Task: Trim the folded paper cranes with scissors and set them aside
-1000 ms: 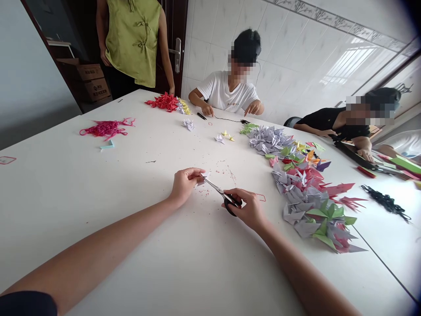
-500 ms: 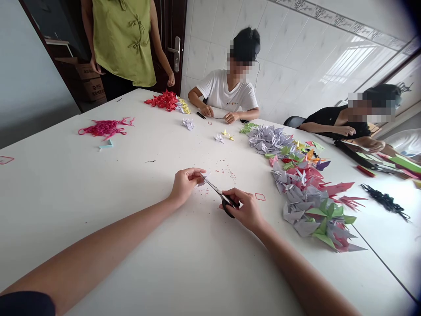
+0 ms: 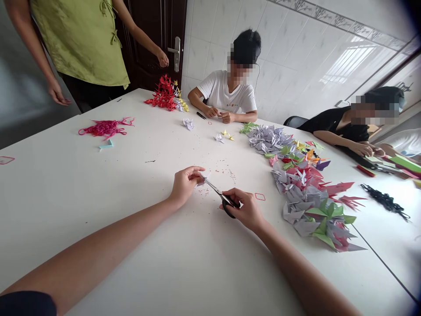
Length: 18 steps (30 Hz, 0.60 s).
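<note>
My left hand (image 3: 186,184) pinches a small pale paper crane (image 3: 205,177), mostly hidden by the fingers. Black-handled scissors (image 3: 226,202) are in my right hand (image 3: 246,208), the fingers wrapped about the handles. Their blades point up and left and meet the paper at my left fingertips. Tiny red paper scraps (image 3: 204,192) are scattered on the white table (image 3: 158,263) below and beyond the blades. To the right of my right hand lies a long heap of folded paper cranes (image 3: 305,188) in grey, green, red and orange.
Pink strings (image 3: 107,128) and a light blue folded paper (image 3: 107,145) lie at the left. Red cranes (image 3: 164,94) are piled at the far edge. Black cord (image 3: 384,199) lies right. Two people sit across; a person in a green top (image 3: 79,39) stands far left.
The standing person has shifted left and raised one hand over the red cranes, which now rise higher. The seated people's hands have moved. My hands and the scissors have hardly moved.
</note>
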Tool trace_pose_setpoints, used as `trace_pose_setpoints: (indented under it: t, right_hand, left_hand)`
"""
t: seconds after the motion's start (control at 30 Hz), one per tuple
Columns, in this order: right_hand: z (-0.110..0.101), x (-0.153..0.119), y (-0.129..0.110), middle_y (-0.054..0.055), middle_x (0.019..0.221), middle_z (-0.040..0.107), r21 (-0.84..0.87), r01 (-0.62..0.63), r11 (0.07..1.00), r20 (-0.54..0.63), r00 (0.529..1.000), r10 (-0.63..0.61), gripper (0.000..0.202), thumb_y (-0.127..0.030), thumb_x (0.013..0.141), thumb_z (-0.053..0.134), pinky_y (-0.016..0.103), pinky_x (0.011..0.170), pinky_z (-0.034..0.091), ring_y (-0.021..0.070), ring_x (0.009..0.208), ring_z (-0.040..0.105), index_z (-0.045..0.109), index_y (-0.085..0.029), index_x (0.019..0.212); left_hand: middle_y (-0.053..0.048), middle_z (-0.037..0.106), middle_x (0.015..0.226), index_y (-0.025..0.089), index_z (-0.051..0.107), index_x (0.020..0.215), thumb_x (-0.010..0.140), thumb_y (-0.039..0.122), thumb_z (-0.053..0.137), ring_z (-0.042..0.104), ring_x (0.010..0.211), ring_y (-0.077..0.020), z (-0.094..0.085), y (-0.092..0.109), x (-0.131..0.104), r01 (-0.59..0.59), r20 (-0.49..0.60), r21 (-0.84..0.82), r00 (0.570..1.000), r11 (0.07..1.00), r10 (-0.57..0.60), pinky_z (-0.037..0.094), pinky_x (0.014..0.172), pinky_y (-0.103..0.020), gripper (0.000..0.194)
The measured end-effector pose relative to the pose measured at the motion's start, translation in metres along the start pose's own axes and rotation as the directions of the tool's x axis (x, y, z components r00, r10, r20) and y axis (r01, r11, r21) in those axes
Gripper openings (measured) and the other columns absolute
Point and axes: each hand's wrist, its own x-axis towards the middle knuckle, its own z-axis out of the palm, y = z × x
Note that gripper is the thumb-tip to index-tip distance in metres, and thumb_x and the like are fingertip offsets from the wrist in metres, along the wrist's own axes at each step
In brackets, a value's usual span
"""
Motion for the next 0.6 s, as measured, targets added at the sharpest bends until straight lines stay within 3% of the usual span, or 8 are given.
trace_pose_setpoints:
  t: [0.27, 0.6]
  right_hand:
    - [0.0000, 0.0002, 0.0004, -0.005, 0.062, 0.048, 0.016, -0.009, 1.000, 0.022, 1.000, 0.009, 0.019, -0.026, 0.074, 0.070, 0.024, 0.056, 0.041, 0.0103, 0.054, 0.039, 0.068, -0.020, 0.091]
    - [0.0075, -0.0011, 0.0047, -0.006, 0.059, 0.044, -0.015, 0.015, 1.000, -0.038, 0.999, -0.016, 0.020, -0.028, 0.073, 0.069, 0.024, 0.054, 0.034, 0.0105, 0.054, 0.035, 0.068, -0.021, 0.092]
  left_hand:
    - [-0.001, 0.066, 0.072, 0.015, 0.073, 0.094, 0.067, 0.009, 0.052, 0.066, 0.067, -0.0131, 0.0006, -0.0002, -0.0006, -0.012, -0.024, 0.007, 1.000, 1.000, 0.012, 0.056, 0.068, -0.027, 0.034]
    - [-0.001, 0.064, 0.068, 0.015, 0.073, 0.094, 0.068, 0.018, 0.064, 0.063, 0.064, -0.0137, -0.0008, -0.0022, 0.0019, -0.022, -0.005, 0.004, 1.000, 1.000, 0.022, 0.052, 0.064, -0.028, 0.027]
